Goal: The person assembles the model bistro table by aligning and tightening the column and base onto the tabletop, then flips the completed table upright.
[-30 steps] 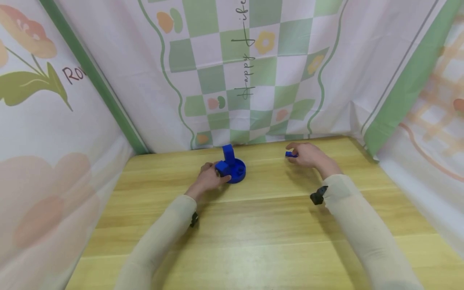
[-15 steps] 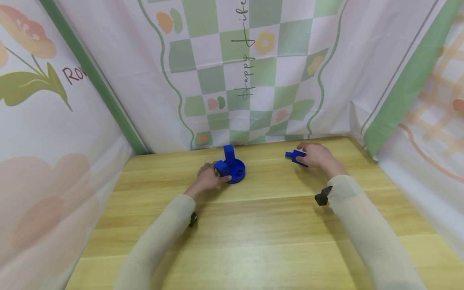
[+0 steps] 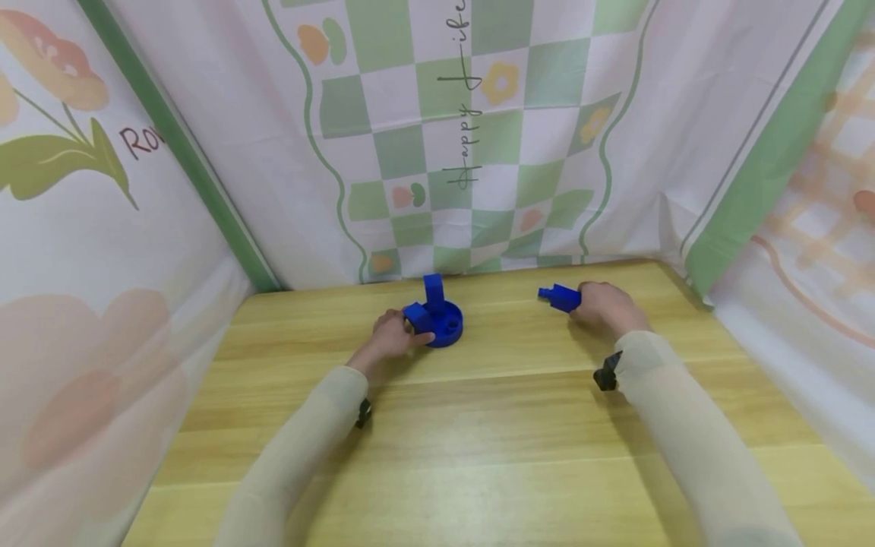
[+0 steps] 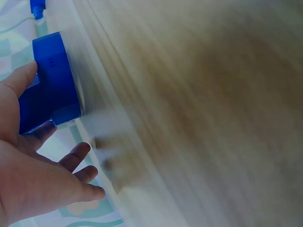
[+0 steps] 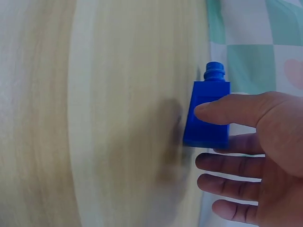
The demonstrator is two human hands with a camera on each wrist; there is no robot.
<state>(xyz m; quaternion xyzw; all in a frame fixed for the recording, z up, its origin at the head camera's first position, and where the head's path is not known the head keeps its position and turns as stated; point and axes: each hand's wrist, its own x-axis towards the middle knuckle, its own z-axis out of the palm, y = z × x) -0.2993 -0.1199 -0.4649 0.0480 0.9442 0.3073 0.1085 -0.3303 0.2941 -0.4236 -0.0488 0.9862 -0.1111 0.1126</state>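
Note:
In the head view my left hand (image 3: 393,334) holds the left side of a blue round shallow base (image 3: 453,334). Two block-like parts rise from that base, an upright one (image 3: 434,292) at the back and a tilted one (image 3: 415,312) by my fingers. The left wrist view shows thumb and forefinger pinching this blue assembly (image 4: 56,71), the other fingers spread. Over to the right, my right hand (image 3: 607,306) pinches a blue tapered block with a ridged round knob (image 5: 208,132) between thumb and forefinger. Its knob points left, towards the base.
Both hands are above a wooden table (image 3: 451,448), near its back edge. A checked cloth curtain (image 3: 472,137) hangs right behind, and printed cloth walls (image 3: 89,266) close in the left and right sides. A small black camera (image 3: 607,372) sits at the right wrist.
My right hand has shifted right along the blue tapered block, so more of the block shows. The block has also turned, its open side giving way to a solid face. My left hand stays put.

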